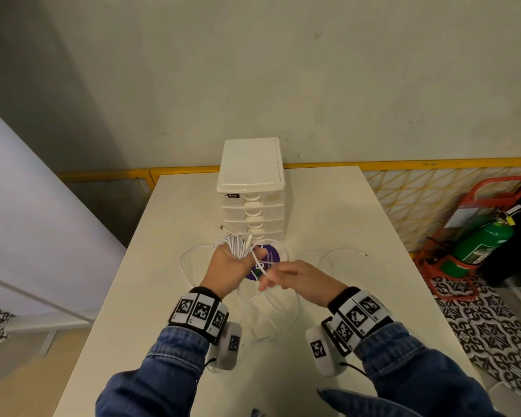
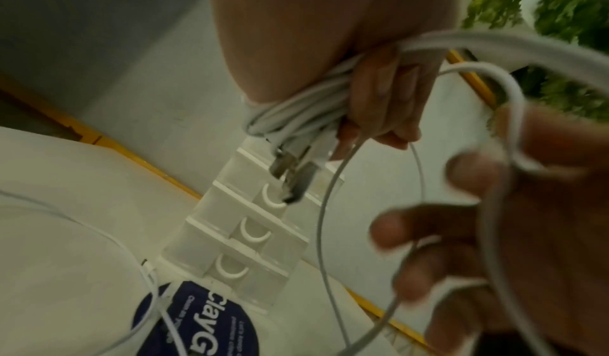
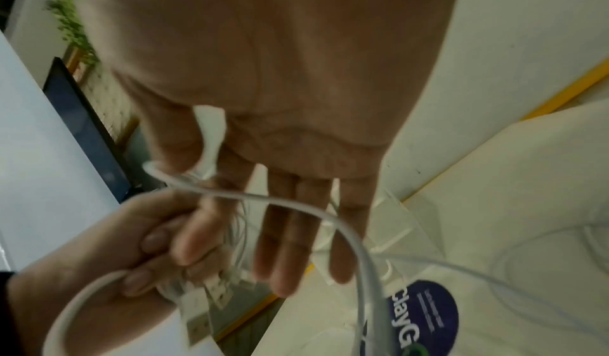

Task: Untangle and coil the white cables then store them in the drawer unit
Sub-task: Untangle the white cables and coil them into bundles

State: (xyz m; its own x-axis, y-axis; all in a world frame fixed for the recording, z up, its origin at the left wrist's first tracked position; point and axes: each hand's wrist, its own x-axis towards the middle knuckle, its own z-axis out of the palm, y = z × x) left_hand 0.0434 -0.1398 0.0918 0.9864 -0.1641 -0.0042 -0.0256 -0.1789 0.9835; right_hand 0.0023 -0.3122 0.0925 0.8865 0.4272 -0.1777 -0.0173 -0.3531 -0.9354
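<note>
We were winding a white cable into a coil (image 1: 236, 245), and we judged the step went best with steady light tension on the feeding strand, each turn laid beside the last and the plug ends kept out of the loops. Our left hand (image 1: 229, 267) was closed around the coiled bundle, fingers curled over the turns, with connector ends (image 2: 290, 176) poking out beyond the fingertips. Our right hand (image 1: 295, 278) pinched the free strand (image 1: 260, 266) between thumb and forefinger near the bundle, while its other fingers (image 3: 290, 244) hung fairly straight and held nothing. The strand ran taut between the two hands, then fell slack toward the worktop (image 1: 343, 212).

More loose white cable (image 1: 334, 254) lay in open loops on the worktop, some crossing a round purple sticker (image 1: 269, 258). The drawer unit (image 1: 251, 188) stood just beyond our hands with the drawers we could see shut, so storing was not yet begun. We thought the slack loops might snag on each other as we drew the strand in.
</note>
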